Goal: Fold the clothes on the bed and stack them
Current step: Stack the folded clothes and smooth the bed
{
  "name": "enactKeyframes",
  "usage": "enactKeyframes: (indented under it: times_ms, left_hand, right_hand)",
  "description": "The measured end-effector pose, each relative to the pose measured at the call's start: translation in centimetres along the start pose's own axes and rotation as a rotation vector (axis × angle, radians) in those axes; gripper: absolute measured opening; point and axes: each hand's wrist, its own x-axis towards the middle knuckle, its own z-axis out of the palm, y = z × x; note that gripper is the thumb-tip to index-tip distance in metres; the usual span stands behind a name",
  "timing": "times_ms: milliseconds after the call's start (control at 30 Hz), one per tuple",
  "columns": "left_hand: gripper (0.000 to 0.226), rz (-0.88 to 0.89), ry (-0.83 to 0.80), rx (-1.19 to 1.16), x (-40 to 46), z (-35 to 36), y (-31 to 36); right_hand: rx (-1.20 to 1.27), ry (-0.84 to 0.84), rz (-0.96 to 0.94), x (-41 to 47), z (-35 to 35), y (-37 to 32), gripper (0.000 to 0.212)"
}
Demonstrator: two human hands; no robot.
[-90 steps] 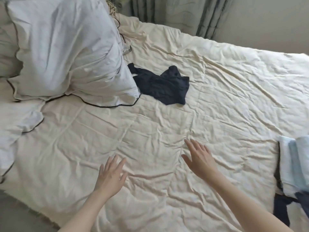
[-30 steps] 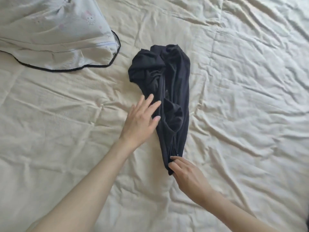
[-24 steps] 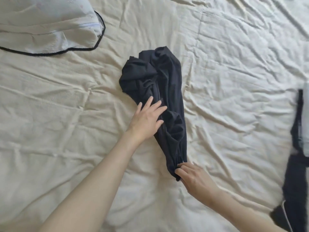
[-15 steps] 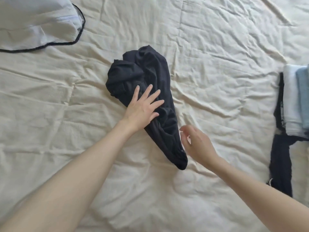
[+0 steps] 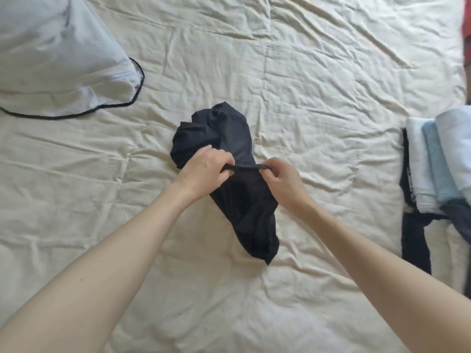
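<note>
A crumpled black garment [image 5: 244, 205] lies in the middle of the cream bed cover [image 5: 318, 72]. My left hand [image 5: 204, 171] and my right hand [image 5: 281, 180] sit close together over its middle. Each pinches one end of a thin black hem edge, stretched taut between them. The garment's bunched upper part lies beyond my hands and its narrow tail points toward me. A stack of folded clothes [image 5: 438, 159], white and light blue over dark pieces, rests at the right edge.
A white pillow with black piping [image 5: 58, 57] lies at the top left. A dark piece [image 5: 415, 240] trails out from under the stack at the right. Something red [image 5: 467, 24] shows at the top right corner.
My left hand was flat on the garment and my right hand hovered open beside it; now both pinch its edge and stretch it. Earlier, the garment lay farther off by the pillow.
</note>
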Motion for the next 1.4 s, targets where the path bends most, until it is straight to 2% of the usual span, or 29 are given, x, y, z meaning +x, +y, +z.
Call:
enactKeyframes:
  times_ms: [133, 400, 600, 733, 833, 967, 1100, 1300, 1400]
  left_hand:
    - [0.019, -0.029, 0.075, -0.130, 0.1, -8.6, 2.4]
    - [0.016, 0.055, 0.281, -0.014, -1.9, -27.7, 9.3]
    - [0.010, -0.045, 0.604, 0.025, -6.3, -39.1, 14.0]
    - [0.014, -0.130, 0.627, 0.039, -9.8, -44.5, 16.0]
    - [0.006, -0.198, 0.606, -0.030, -12.8, -48.5, 17.1]
    - [0.009, -0.193, 0.468, -0.246, -16.7, -51.6, 18.8]
    - [0.019, -0.231, 0.352, -0.231, -19.1, -51.5, 19.1]
    - [0.023, -0.483, 0.426, 0.007, -20.9, -50.2, 16.1]
    - [0.014, -0.540, 0.485, -0.185, -21.5, -50.2, 15.1]
  right_hand:
    - [0.034, 0.090, -0.117, -1.4, -6.1, -6.8, 0.023]
    - [-0.010, 0.297, -0.458, -7.0, -15.1, -22.0, 0.010]
    - [-0.095, 0.435, -0.734, -12.0, -21.1, -33.4, 0.011]
    - [-0.108, 0.477, -0.769, -15.0, -24.1, -38.5, 0.011]
    - [-0.157, 0.493, -0.785, -16.9, -25.5, -40.6, 0.014]
    - [-0.182, 0.476, -0.774, -18.6, -26.6, -41.9, 0.017]
    - [-0.131, 0.410, -0.740, -19.2, -26.1, -41.6, 0.017]
    - [-0.001, 0.300, -0.724, -19.6, -24.6, -42.1, 0.010]
    - [-0.057, 0.266, -0.735, -19.5, -25.0, -42.5, 0.011]
